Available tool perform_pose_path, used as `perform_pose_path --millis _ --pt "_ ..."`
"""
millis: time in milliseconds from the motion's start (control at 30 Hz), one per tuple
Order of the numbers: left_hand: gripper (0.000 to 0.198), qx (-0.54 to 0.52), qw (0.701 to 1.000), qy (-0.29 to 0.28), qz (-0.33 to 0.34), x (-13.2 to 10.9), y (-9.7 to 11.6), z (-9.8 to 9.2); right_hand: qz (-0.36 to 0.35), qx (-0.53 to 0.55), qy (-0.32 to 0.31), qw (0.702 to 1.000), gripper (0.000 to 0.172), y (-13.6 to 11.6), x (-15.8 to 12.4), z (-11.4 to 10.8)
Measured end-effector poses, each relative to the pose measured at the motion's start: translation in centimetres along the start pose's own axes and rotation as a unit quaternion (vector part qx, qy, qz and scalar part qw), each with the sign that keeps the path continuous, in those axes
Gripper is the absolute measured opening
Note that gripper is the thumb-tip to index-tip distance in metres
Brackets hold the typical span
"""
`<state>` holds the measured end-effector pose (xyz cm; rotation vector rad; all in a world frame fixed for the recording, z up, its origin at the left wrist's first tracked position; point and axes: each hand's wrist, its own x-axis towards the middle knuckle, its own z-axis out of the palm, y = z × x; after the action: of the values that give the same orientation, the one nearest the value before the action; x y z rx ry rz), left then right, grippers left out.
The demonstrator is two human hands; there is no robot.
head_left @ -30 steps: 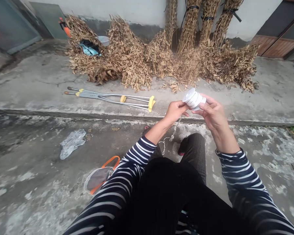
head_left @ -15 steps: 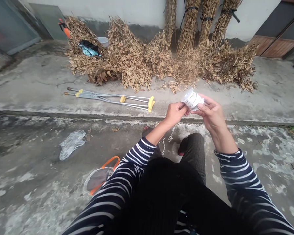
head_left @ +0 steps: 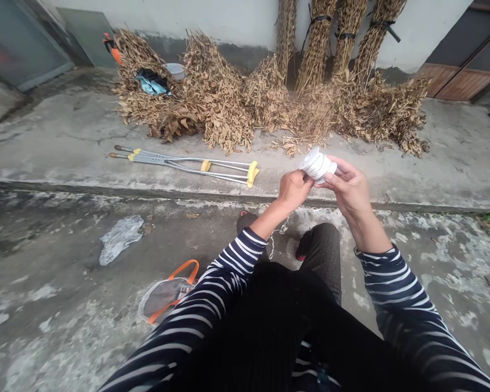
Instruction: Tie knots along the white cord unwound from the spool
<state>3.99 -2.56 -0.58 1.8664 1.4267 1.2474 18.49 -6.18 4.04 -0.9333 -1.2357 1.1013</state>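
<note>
My right hand (head_left: 348,190) is closed around a white spool (head_left: 316,164) wound with white string, holding it tilted in front of me. My left hand (head_left: 294,189) is pinched at the spool's lower left edge, fingers curled on the string. A thin white string (head_left: 276,235) hangs down from the hands toward my black trousers (head_left: 277,321) and shoes. Both arms wear navy sleeves with white stripes.
A pair of metal crutches (head_left: 188,162) with yellow pads lies on the raised concrete step. Bundles of dry brown leafy stalks (head_left: 269,98) line the wall. A clear bag with orange handles (head_left: 167,294) and a crumpled plastic sheet (head_left: 120,237) lie on the ground at left.
Both hands and the spool have shifted slightly left and closer together; the left hand has closed in tighter against the spool. The camera view drifted a little.
</note>
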Motion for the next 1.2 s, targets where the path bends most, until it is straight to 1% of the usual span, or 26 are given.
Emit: perform_pose_path --millis 100,167,200,267,333,367,433,533,667,833,967,1000,1067,1133,1200 --pt "0.022 -0.001 1.0 -0.005 -0.014 0.3 0.1 -0.1 -0.006 -0.004 0.007 1.0 0.054 0.0 0.0 0.2" --pt "0.019 -0.065 0.997 -0.017 -0.028 0.5 0.2 -0.2 -0.006 0.013 0.016 1.0 0.053 -0.1 0.1 0.1" --pt "0.017 -0.119 0.992 -0.035 -0.037 0.6 0.3 -0.3 -0.004 0.026 0.018 0.999 0.052 -0.2 0.2 0.0" --pt "0.014 -0.238 0.965 -0.092 -0.061 0.8 0.6 -0.6 0.009 0.051 0.015 0.999 0.05 -0.3 0.5 -0.3" --pt "0.019 -0.328 0.93 -0.143 -0.085 0.8 0.8 -1.1 0.033 0.066 0.0 0.997 0.048 -0.3 0.7 -0.7" --pt "0.021 -0.356 0.917 -0.155 -0.095 0.9 0.9 -1.4 0.044 0.069 -0.009 0.997 0.048 -0.3 0.8 -0.8" --pt "0.022 -0.388 0.902 -0.155 -0.109 0.8 1.0 -1.8 0.057 0.067 -0.023 0.996 0.047 -0.3 0.9 -0.9" --pt "0.02 -0.395 0.901 -0.138 -0.114 0.7 1.0 -1.9 0.051 0.059 -0.027 0.997 0.05 -0.2 1.0 -0.8" --pt "0.016 -0.388 0.907 -0.128 -0.105 0.3 0.7 -1.4 0.022 0.039 -0.013 0.999 0.053 0.1 1.1 -0.6" --pt "0.012 -0.392 0.902 -0.131 -0.128 -0.4 0.3 -0.8 -0.024 -0.03 0.015 0.999 0.058 1.2 1.0 -0.8" --pt "0.009 -0.399 0.894 -0.128 -0.158 -1.0 0.1 -1.0 -0.059 -0.113 0.024 0.992 0.062 2.2 0.6 -0.8" --pt "0.008 -0.398 0.893 -0.129 -0.165 -1.2 0.1 -1.1 -0.07 -0.144 0.018 0.987 0.062 2.4 0.4 -0.7" --pt "0.007 -0.394 0.891 -0.13 -0.182 -1.4 0.0 -1.4 -0.116 -0.22 0.003 0.968 0.058 2.7 0.1 -0.3" --pt "0.009 -0.391 0.89 -0.127 -0.199 -1.7 -0.1 -1.5 -0.18 -0.295 -0.01 0.938 0.052 3.0 -0.2 0.0" --pt "0.011 -0.391 0.888 -0.124 -0.207 -1.9 -0.2 -1.6 -0.23 -0.349 -0.022 0.908 0.048 3.4 -0.3 0.1"
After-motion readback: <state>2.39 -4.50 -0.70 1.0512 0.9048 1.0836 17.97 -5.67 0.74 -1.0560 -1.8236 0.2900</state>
